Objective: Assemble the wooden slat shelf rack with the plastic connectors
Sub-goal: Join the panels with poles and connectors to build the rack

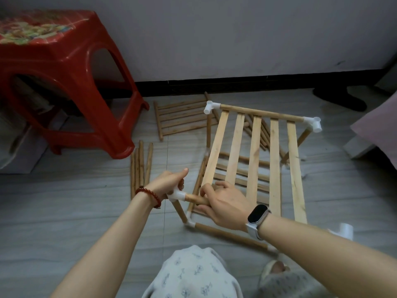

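Left hand [171,181] grips a white plastic connector [177,194] at the shelf rack's [253,160] near left corner, thumb raised. Right hand [223,203] curls around the round wooden rail [196,198] plugged into that connector. Five flat slats cross the rack's top. Four loose dowels [140,166] lie left of the rack; a spare slat panel [182,119] lies beyond it, beside a red stool [71,72].

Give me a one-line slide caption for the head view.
Left hand grips white corner connector while right hand holds the slat panel's dowel at it.
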Motion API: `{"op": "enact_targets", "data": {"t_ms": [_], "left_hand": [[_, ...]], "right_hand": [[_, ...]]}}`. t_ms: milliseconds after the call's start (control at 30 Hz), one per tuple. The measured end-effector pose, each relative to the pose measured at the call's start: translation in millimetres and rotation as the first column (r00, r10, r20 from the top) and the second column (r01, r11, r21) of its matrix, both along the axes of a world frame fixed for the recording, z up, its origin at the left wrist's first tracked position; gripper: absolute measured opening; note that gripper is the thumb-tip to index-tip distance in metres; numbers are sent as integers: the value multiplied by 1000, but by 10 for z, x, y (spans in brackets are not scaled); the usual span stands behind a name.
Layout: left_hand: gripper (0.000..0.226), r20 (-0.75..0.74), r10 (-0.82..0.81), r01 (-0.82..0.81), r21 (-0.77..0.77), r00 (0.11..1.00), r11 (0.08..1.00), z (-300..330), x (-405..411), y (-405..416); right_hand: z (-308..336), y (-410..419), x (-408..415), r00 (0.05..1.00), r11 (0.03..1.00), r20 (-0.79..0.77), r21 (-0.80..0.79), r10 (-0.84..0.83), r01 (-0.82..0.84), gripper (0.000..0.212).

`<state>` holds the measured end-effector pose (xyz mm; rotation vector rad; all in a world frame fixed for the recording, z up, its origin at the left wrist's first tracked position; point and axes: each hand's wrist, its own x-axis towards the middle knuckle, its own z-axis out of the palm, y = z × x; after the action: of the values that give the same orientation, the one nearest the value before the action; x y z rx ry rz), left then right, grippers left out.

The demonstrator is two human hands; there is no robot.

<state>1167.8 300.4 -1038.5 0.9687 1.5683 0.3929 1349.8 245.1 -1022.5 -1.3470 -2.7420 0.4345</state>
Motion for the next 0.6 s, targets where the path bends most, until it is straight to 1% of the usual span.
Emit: {"op": "enact_targets", "data": {"t_ms": [33,100,167,233,333,433,600], "left_hand": [[47,33,60,-60,-7,998,998,-9,38,4],[53,160,194,-192,-28,968,981,-35,115,-5],[53,214,249,-250,-22,944,968,-89,146,-42],[51,226,270,-279,8,936,960,-132,148,-82],[50,239,297,-309,13,924,951,-180,170,-77],[49,241,295,-308,17,924,951,-185,197,-101],[48,206,267,-279,30,941,960,-163,222,-111]], "right_hand": [[7,-9,10,999,1000,21,-7,30,-29,34],[24,3,23,995,997,54,-5,79,-78,33],[22,14,28,993,995,60,-19,102,-101,30],[21,13,27,992,992,49,-35,120,-118,27],[-29,26,34,990,991,33,-9,136,-135,23],[-68,28,36,991,991,7,-9,137,-137,20],[-89,28,31,988,989,-29,3,148,-148,20]]}}
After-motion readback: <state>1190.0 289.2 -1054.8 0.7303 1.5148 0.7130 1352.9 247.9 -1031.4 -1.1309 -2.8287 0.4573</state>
